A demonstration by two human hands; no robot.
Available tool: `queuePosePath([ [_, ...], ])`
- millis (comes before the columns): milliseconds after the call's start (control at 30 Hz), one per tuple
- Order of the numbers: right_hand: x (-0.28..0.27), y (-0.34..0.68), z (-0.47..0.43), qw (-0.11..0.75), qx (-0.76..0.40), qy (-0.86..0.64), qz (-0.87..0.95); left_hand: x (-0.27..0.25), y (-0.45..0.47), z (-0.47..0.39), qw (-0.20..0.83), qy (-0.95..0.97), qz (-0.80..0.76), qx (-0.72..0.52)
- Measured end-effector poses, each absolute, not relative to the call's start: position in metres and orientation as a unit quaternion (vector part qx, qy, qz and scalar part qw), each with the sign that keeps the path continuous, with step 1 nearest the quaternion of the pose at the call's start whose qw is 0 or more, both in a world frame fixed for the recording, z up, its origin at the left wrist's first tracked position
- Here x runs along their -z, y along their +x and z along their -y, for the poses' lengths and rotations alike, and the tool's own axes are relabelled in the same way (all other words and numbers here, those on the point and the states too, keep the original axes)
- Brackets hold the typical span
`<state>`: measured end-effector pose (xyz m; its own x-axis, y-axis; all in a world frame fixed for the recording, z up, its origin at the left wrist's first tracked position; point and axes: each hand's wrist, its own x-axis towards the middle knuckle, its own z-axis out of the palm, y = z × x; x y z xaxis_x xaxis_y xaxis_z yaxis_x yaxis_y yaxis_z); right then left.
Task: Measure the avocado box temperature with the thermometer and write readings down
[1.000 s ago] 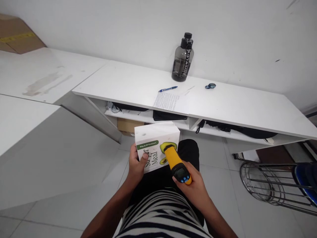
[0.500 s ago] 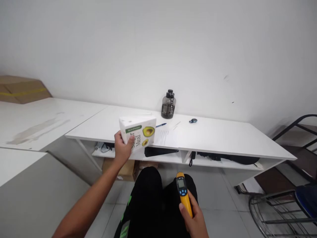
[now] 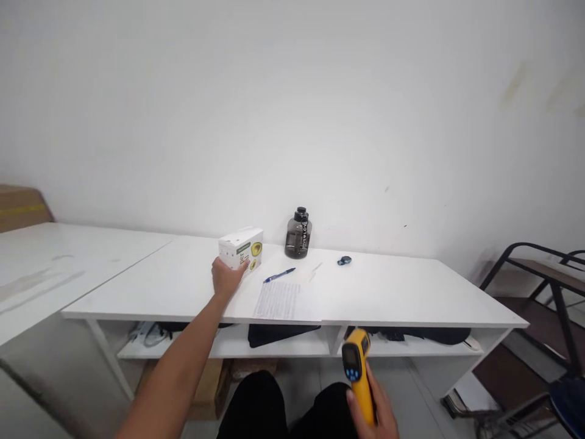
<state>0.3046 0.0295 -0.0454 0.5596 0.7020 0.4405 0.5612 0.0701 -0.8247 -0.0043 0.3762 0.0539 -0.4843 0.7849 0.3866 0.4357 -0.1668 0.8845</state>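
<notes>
My left hand (image 3: pixel 226 275) is closed around the lower left part of a white box (image 3: pixel 242 247) with avocado pictures, at the back left of the white desk (image 3: pixel 388 292). Whether the box rests on the desktop or hovers just over it I cannot tell. Low in front of the desk, my right hand (image 3: pixel 377 405) grips a yellow infrared thermometer (image 3: pixel 359 372) by its handle, its dark screen and blue buttons facing me. To the right of the box lie a blue pen (image 3: pixel 280 275) and a printed sheet of paper (image 3: pixel 278 300).
A dark water bottle (image 3: pixel 298 234) stands against the wall, with a small dark blue object (image 3: pixel 344 260) to its right. Below the desktop, a shelf (image 3: pixel 292 347) holds a black flat item and cables. A metal-framed chair (image 3: pixel 548 274) is at the right, a cardboard box (image 3: pixel 22 208) at the far left.
My left hand has carried the white box away from me, to the back of the desk, uncovering the pen and paper. The thermometer has turned slightly in my right hand. The view has tilted up.
</notes>
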Motion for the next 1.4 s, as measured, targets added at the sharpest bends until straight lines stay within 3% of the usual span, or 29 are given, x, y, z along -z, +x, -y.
queuePosePath([
  [167, -0.002, 0.338, -0.158, 0.423, 0.081, -0.673, 0.602, -0.046, -0.006, -0.38, 0.19, 0.503, -0.623, -0.568],
  [300, -0.029, 0.33, -0.246, 0.262, 0.093, -0.772, 0.572, -0.043, -0.007, -0.382, 0.207, 0.5, -0.627, -0.56],
  [433, -0.035, 0.322, -0.277, 0.19, 0.1, -0.803, 0.555, -0.042, -0.008, -0.383, 0.214, 0.504, -0.629, -0.551],
  [800, -0.029, 0.32, -0.279, 0.201, 0.187, -0.801, 0.533, -0.045, -0.005, -0.385, 0.22, 0.511, -0.646, -0.523],
  [1400, -0.019, 0.325, -0.287, 0.216, 0.168, -0.797, 0.538, -0.043, -0.004, -0.384, 0.205, 0.508, -0.654, -0.522],
])
